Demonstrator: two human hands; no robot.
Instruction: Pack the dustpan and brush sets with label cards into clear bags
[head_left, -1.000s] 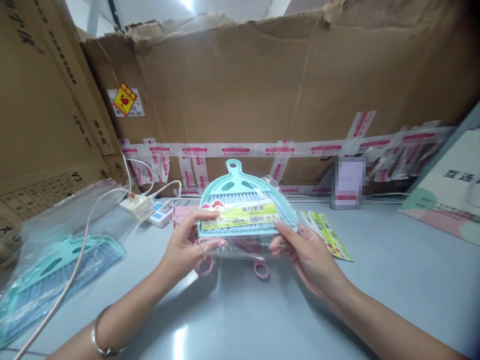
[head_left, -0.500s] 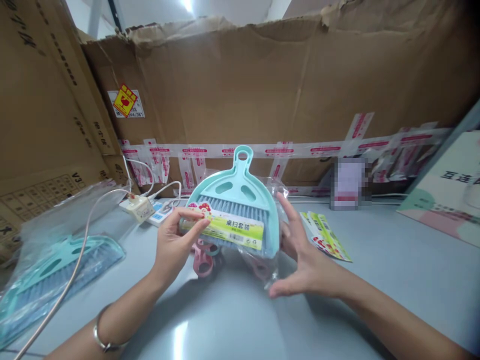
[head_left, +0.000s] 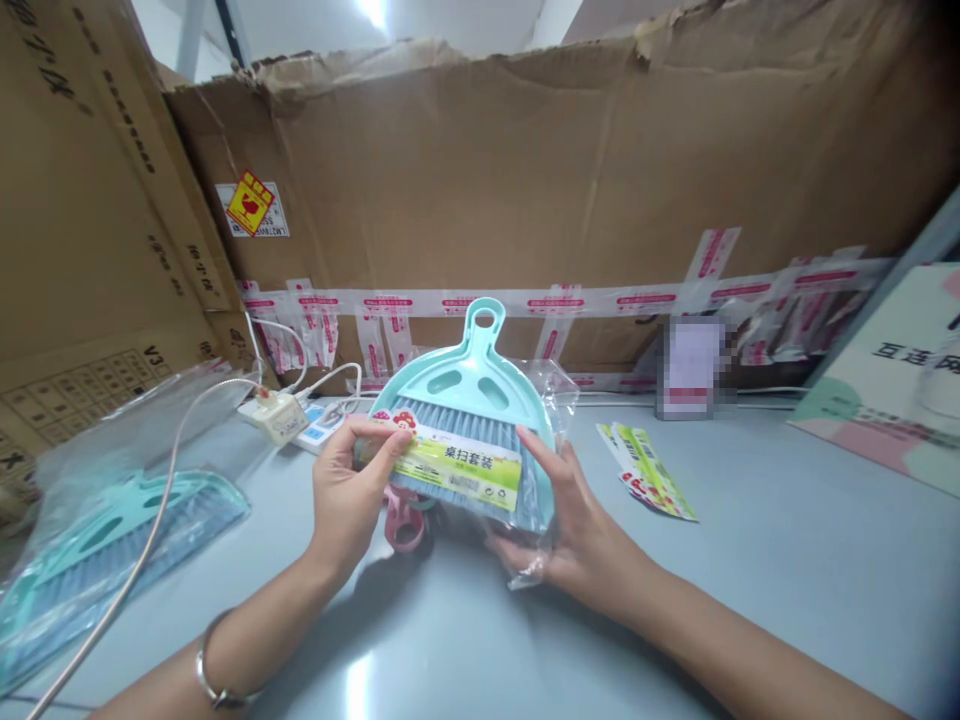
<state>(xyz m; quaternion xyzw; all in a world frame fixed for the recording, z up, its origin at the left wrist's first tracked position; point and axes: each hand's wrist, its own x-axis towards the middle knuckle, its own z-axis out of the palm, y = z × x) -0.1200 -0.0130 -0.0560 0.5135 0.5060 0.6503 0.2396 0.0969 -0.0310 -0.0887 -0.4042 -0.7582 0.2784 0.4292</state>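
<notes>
In front of me a light-blue dustpan and brush set [head_left: 480, 385] is held up with its handle upward, partly in a clear plastic bag [head_left: 559, 390]. A green and white printed label [head_left: 469, 468] lies across its bristles. My left hand [head_left: 352, 490] pinches the label's left end and the dustpan edge between thumb and fingers. Around the lower right edge, my right hand [head_left: 570, 530] grips the set through the plastic, its index finger on the front and its thumb underneath. Behind and below, a pink handle with a ring end [head_left: 405, 522] shows on the table.
On the left lies another bagged blue dustpan set [head_left: 127, 540], crossed by a cable [head_left: 161, 520]. A white plug [head_left: 277, 415] sits in a power strip. Printed labels [head_left: 649, 475] lie to the right. Cardboard [head_left: 465, 180] walls off the back, with a blurred upright object [head_left: 686, 370] before it.
My right hand has moved left and closed on the dustpan set's right edge; before, its fingers were spread beside it. The set has shifted slightly down. My left hand keeps its pinch.
</notes>
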